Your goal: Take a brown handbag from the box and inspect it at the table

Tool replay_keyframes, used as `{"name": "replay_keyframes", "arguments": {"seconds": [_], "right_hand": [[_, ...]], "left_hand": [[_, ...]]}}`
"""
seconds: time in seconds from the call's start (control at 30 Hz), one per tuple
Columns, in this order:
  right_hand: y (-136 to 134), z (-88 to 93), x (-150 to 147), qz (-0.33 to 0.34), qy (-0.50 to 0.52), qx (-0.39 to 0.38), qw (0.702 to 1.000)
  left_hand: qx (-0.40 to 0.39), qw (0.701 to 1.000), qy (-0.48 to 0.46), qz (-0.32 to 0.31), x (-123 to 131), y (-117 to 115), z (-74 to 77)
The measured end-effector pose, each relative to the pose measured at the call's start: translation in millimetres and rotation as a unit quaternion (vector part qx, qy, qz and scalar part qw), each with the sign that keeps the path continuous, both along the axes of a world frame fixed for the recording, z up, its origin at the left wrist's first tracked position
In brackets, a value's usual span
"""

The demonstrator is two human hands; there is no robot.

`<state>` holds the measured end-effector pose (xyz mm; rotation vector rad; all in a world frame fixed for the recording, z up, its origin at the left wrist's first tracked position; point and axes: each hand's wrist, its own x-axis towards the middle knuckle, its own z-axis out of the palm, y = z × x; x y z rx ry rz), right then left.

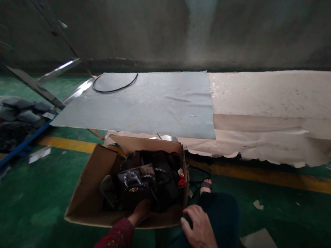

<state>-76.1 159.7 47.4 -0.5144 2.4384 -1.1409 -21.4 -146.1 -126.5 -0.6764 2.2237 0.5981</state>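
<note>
An open cardboard box [88, 195] stands on the green floor just in front of me, filled with glossy black bags or pouches [144, 179]. My left hand [141, 211] reaches down into the near side of the box among the black items; its fingers are hidden, so its grip cannot be made out. My right hand [199, 231] rests on my dark-trousered knee beside the box's right wall, fingers loosely spread, holding nothing. A small red part [181, 181] shows at the box's right inner edge.
A grey sheet [143, 105] with a black cable loop [114, 88] lies beyond the box, next to torn brown paper [280, 113]. Yellow floor line [267, 176] runs across. Dark stacked items and a blue bar [6, 155] sit left. Paper scrap [262, 243] lies right.
</note>
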Motion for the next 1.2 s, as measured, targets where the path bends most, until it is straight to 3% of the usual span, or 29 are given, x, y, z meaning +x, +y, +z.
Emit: {"name": "replay_keyframes", "arguments": {"seconds": [0.1, 0.23, 0.4, 0.6, 0.77, 0.97, 1.2], "right_hand": [[-12, -19.8, 1, 0.036, 0.037, 0.081, 0.995], [-10, -29.2, -6, 0.027, 0.128, 0.003, 0.991], [-15, -22.4, -14, 0.02, 0.194, -0.042, 0.98], [-18, -20.8, -19, 0.017, 0.188, -0.032, 0.982], [-15, -18.8, -20, 0.021, 0.183, -0.022, 0.983], [-15, -19.4, -20, 0.022, 0.199, -0.013, 0.98], [-16, -25.9, -17, 0.038, 0.206, -0.019, 0.978]], "left_hand": [[-0.021, 0.999, -0.007, -0.023, -11, -10, 0.2], [-0.107, 0.994, -0.011, -0.027, -30, -23, 6.5], [-0.193, 0.98, -0.008, -0.055, -65, -50, 11.0], [-0.181, 0.962, -0.037, -0.201, -99, -78, 7.7], [-0.171, 0.952, -0.059, -0.246, -109, -83, 3.0], [-0.169, 0.95, -0.06, -0.257, -80, -89, 9.6], [-0.118, 0.953, -0.076, -0.269, -10, -76, 41.4]]}}
